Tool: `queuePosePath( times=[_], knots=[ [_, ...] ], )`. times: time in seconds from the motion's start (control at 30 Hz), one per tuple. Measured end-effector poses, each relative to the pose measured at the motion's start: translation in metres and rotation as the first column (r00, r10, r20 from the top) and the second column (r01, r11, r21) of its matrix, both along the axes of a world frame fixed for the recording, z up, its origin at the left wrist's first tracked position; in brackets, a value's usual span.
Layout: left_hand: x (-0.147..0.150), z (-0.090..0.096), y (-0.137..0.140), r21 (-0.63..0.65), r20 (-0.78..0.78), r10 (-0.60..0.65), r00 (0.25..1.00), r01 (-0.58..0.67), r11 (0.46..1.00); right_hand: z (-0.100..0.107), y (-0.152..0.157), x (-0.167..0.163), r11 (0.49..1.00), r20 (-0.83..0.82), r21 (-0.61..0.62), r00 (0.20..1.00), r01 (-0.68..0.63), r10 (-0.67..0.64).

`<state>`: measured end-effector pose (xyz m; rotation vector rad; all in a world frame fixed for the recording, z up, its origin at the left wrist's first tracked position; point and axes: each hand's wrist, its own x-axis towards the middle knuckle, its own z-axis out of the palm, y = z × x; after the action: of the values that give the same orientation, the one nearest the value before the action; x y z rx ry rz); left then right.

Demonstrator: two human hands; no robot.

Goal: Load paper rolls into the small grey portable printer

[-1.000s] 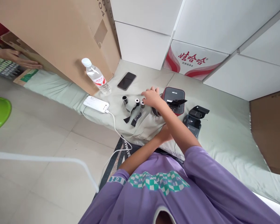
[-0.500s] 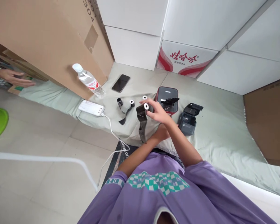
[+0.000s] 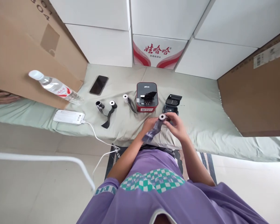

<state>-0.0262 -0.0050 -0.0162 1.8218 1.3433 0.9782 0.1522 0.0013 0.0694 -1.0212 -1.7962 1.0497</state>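
Both hands raised over near edge of cloth-covered table. Right hand (image 3: 177,124) pinches ribbon roll (image 3: 162,117) by white core; left hand (image 3: 148,125) grips dark ribbon tail (image 3: 152,134) trailing down from it. Black label printer (image 3: 172,104), lid open, just beyond roll; red-sided printer (image 3: 147,97) beside it, near table middle. Step judged: ribbon being straightened between hands. Next move calls for aiming core at open bay.

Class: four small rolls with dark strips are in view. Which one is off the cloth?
The roll held up between the left hand and right hand; the other three lie on the cloth.
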Motion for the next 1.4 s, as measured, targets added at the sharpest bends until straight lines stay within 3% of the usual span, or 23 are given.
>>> queuePosePath(
  times=[0.13,0.27,0.53,0.8,1.0,1.27,1.4],
  knots=[
    [0.000,0.007,-0.007,0.037,-0.023,-0.038,0.999,0.039,0.999,-0.011,0.020,0.041,0.941,0.227,0.250,0.931,0.230,-0.287],
    [0.001,0.012,-0.012,0.095,-0.034,-0.044,0.998,0.047,0.994,-0.020,0.045,0.048,0.908,0.301,0.334,0.884,0.254,-0.358],
    [0.002,0.007,-0.011,0.107,-0.043,-0.034,0.998,0.038,0.993,-0.037,0.071,0.029,0.920,0.490,0.293,0.785,0.261,-0.379],
    [0.003,0.009,-0.010,0.071,-0.055,-0.038,0.998,0.042,0.997,-0.040,0.063,0.033,0.902,0.419,0.299,0.806,0.312,-0.418],
    [0.004,0.013,-0.012,0.057,-0.099,-0.041,0.994,0.046,0.997,-0.049,0.065,0.039,0.919,0.429,0.215,0.813,0.331,-0.393],
    [0.004,0.013,-0.012,0.057,-0.098,-0.041,0.994,0.047,0.997,-0.040,0.055,0.041,0.914,0.492,0.281,0.773,0.294,-0.400],
    [0.004,0.012,-0.011,0.062,-0.104,-0.046,0.994,0.052,0.997,-0.033,0.059,0.044,0.892,0.423,0.319,0.794,0.321,-0.437]
  ],
)
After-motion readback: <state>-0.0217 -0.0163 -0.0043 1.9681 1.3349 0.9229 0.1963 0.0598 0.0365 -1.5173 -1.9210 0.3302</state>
